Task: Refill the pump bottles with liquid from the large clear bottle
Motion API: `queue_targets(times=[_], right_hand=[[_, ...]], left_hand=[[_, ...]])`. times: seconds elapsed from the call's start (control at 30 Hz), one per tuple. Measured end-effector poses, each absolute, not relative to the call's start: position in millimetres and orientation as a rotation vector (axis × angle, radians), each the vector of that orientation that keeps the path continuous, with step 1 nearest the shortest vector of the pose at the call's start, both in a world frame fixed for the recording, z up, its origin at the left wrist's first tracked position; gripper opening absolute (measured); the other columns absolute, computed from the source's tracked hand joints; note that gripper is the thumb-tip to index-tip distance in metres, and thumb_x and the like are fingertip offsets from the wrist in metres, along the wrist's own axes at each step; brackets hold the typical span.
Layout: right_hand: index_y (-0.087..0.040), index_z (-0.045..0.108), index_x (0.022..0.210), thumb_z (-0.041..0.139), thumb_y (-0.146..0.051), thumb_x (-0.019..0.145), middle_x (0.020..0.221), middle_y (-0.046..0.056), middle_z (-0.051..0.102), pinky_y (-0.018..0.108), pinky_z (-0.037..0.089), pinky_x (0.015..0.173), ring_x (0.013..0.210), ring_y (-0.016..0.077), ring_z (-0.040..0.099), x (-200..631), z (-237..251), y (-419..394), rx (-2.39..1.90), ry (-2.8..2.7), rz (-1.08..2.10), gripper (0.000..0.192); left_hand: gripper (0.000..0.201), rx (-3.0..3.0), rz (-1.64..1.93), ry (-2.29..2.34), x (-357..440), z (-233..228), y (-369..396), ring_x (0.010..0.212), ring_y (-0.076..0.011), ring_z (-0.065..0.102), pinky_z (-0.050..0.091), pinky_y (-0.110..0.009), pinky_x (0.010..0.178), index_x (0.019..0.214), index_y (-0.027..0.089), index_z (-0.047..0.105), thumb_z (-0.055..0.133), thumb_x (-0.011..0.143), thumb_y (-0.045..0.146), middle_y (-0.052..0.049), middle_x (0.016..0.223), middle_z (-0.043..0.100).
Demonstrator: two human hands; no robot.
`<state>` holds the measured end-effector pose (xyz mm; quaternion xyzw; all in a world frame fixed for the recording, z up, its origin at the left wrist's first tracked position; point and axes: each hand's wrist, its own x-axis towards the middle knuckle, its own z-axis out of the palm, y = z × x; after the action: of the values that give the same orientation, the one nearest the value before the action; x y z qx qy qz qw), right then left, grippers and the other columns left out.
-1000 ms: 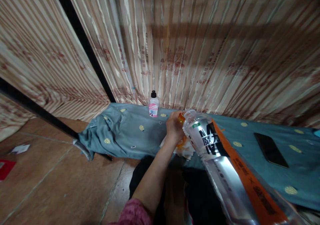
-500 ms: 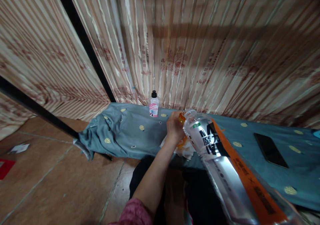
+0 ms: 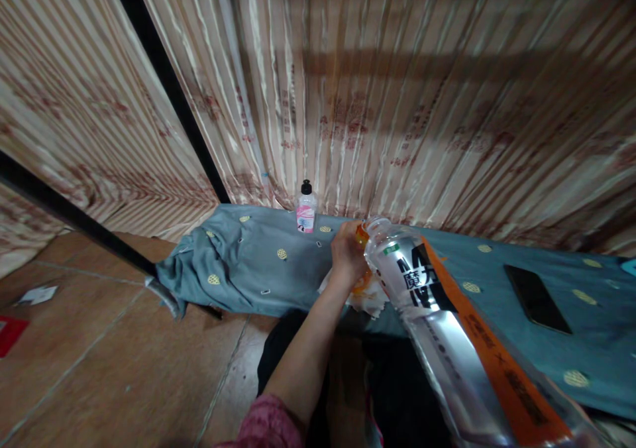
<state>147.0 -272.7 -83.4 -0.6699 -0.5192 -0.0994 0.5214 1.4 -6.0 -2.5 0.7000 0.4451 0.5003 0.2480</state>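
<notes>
Clear plastic with a black-and-orange label — that is the large bottle point(image 3: 447, 315), tilted so its open mouth points toward eleven o'clock, right against the left hand point(image 3: 348, 254). The left hand is curled shut around something orange point(image 3: 361, 234) just at the bottle's mouth; it looks like a cap or a small vessel, but the fingers hide most of it. The right hand is out of view below the frame, so its grip cannot be told, though the bottle's base runs off toward five o'clock where that hand would be.

Beneath the left hand, at six o'clock from it, lies a crumpled white tissue point(image 3: 370, 297) on the teal cloth point(image 3: 258, 262) that covers the low surface. At eleven o'clock from the hand a small pink-labelled bottle point(image 3: 305, 207) stands upright near the striped curtain point(image 3: 397, 103). A dark phone point(image 3: 536, 297) lies flat on the cloth at three o'clock, well apart.

The risk I judge greatest is spillage — the mouth is uncapped and the bottle leans low, so any liquid could run over the fingers onto the cloth. A slip of the unseen grip could also swing the heavy body toward the phone.
</notes>
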Motion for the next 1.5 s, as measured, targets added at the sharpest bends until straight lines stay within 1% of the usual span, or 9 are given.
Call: queue_targets(times=[0.17, 0.37, 0.57, 0.73, 0.87, 1.03, 1.27, 1.33, 1.5], right_hand=[[-0.022, 0.057, 0.136, 0.065, -0.054, 0.093, 0.134, 0.012, 0.058, 0.055, 0.052, 0.098, 0.121, 0.0287, 0.058, 155.3, -94.9, -276.5, -1.607, -1.23, -0.221, 0.055], [-0.023, 0.055, 0.14, 0.063, -0.055, 0.093, 0.142, 0.013, 0.054, 0.054, 0.051, 0.099, 0.125, 0.0293, 0.056, 153.7, -101.0, -278.1, -1.638, -1.18, -0.19, 0.057], [-0.027, 0.056, 0.14, 0.063, -0.06, 0.091, 0.14, 0.012, 0.057, 0.056, 0.052, 0.099, 0.125, 0.0301, 0.056, 160.6, -105.7, -271.2, -1.651, -1.196, -0.166, 0.059], [-0.026, 0.058, 0.138, 0.063, -0.061, 0.091, 0.133, 0.012, 0.061, 0.054, 0.054, 0.095, 0.12, 0.029, 0.06, 179.4, -96.5, -264.7, -1.641, -1.227, -0.17, 0.059], [-0.024, 0.06, 0.134, 0.064, -0.058, 0.092, 0.13, 0.011, 0.062, 0.051, 0.055, 0.094, 0.117, 0.0272, 0.061, 198.7, -85.5, -256.9, -1.632, -1.232, -0.185, 0.054], [-0.025, 0.06, 0.133, 0.065, -0.055, 0.093, 0.135, 0.011, 0.059, 0.052, 0.053, 0.096, 0.12, 0.0277, 0.059, 195.3, -81.1, -254.4, -1.625, -1.238, -0.204, 0.051], [-0.023, 0.052, 0.144, 0.064, -0.057, 0.092, 0.144, 0.013, 0.052, 0.057, 0.05, 0.1, 0.128, 0.0314, 0.054, 159.6, -83.8, -264.7, -1.61, -1.229, -0.224, 0.063], [-0.022, 0.052, 0.144, 0.063, -0.057, 0.093, 0.145, 0.013, 0.052, 0.058, 0.049, 0.101, 0.128, 0.0314, 0.054, 164.6, -80.2, -261.6, -1.603, -1.229, -0.214, 0.063], [-0.023, 0.056, 0.139, 0.065, -0.056, 0.092, 0.14, 0.012, 0.056, 0.055, 0.051, 0.099, 0.125, 0.0301, 0.056, 193.0, -66.6, -249.3, -1.601, -1.213, -0.17, 0.058]], left_hand=[[0.012, 1.896, 1.396, 1.211, 1.6, -4.5, -5.6, 0.095, -0.0233, 0.071, 0.057, -0.034, 0.084, 0.095, 0.018, 0.07, 0.074, 0.083, 0.02, -0.006, 0.096, 0.075], [0.016, 1.883, 1.385, 1.231, 2.1, -3.3, -6.0, 0.096, -0.0234, 0.071, 0.056, -0.034, 0.084, 0.096, 0.018, 0.071, 0.075, 0.081, 0.015, -0.006, 0.097, 0.075], [0.019, 1.883, 1.382, 1.221, 1.2, -2.1, -7.1, 0.097, -0.024, 0.071, 0.056, -0.034, 0.084, 0.097, 0.017, 0.071, 0.076, 0.079, 0.014, -0.007, 0.098, 0.075], [0.02, 1.887, 1.377, 1.233, 1.6, -2.3, -6.7, 0.097, -0.0243, 0.071, 0.056, -0.035, 0.084, 0.097, 0.017, 0.07, 0.074, 0.079, 0.01, -0.007, 0.099, 0.075], [0.017, 1.905, 1.384, 1.208, 1.6, -2.9, -5.7, 0.097, -0.0242, 0.071, 0.057, -0.035, 0.085, 0.096, 0.018, 0.07, 0.075, 0.081, 0.015, -0.007, 0.098, 0.076], [0.018, 1.896, 1.407, 1.192, 1.4, -3.7, -5.5, 0.097, -0.024, 0.071, 0.057, -0.035, 0.085, 0.097, 0.019, 0.07, 0.076, 0.08, 0.018, -0.007, 0.099, 0.076], [0.019, 1.904, 1.38, 1.226, 1.9, -3.8, -5.2, 0.098, -0.0241, 0.071, 0.057, -0.035, 0.084, 0.098, 0.018, 0.07, 0.075, 0.08, 0.017, -0.007, 0.1, 0.075], [0.019, 1.9, 1.395, 1.218, 2.0, -4.2, -5.0, 0.097, -0.0236, 0.071, 0.057, -0.034, 0.084, 0.098, 0.019, 0.07, 0.077, 0.079, 0.018, -0.007, 0.099, 0.075], [0.014, 1.895, 1.39, 1.23, 2.3, -4.6, -4.6, 0.095, -0.0238, 0.071, 0.057, -0.035, 0.084, 0.096, 0.018, 0.07, 0.073, 0.082, 0.018, -0.007, 0.097, 0.075]])
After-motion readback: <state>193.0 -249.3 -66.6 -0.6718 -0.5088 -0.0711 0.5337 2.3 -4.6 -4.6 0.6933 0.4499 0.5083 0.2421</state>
